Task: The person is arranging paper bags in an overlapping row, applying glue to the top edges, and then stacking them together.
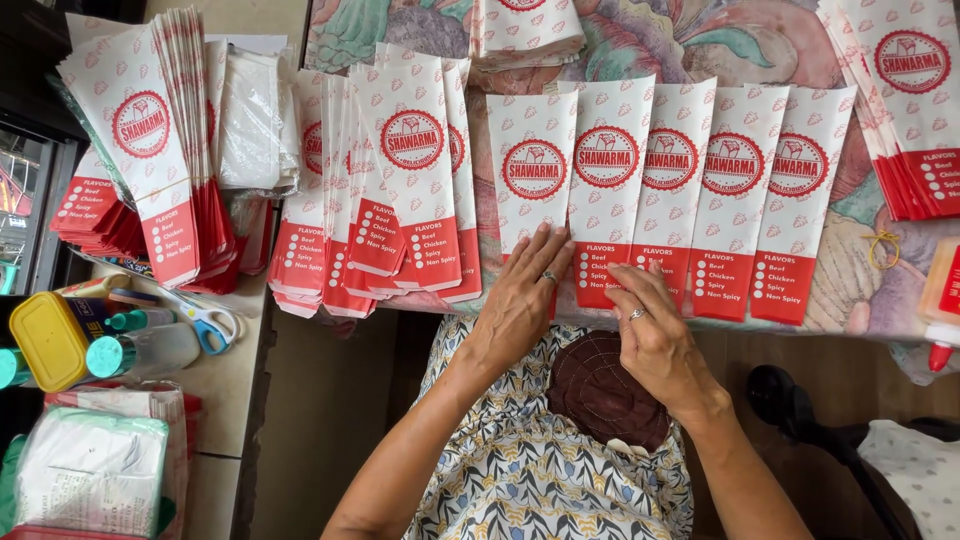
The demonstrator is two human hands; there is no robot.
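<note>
Several white and red paper sleeve bags (670,190) lie overlapped in a row on a floral cloth. My left hand (520,300) rests flat on the lower part of the leftmost bag (532,165) of that row, fingers apart, a ring on one finger. My right hand (650,330) touches the bottom red edge of the bag beside it (605,170) with its fingertips; it also wears a ring. Neither hand grips a bag.
Stacks of the same bags lie at the left (400,180), far left (150,150), top middle (525,30) and right (910,100). Blue-handled scissors (205,320), a yellow-lidded container (50,340) and bottles sit on the left counter. A glue bottle (940,300) stands at the right edge.
</note>
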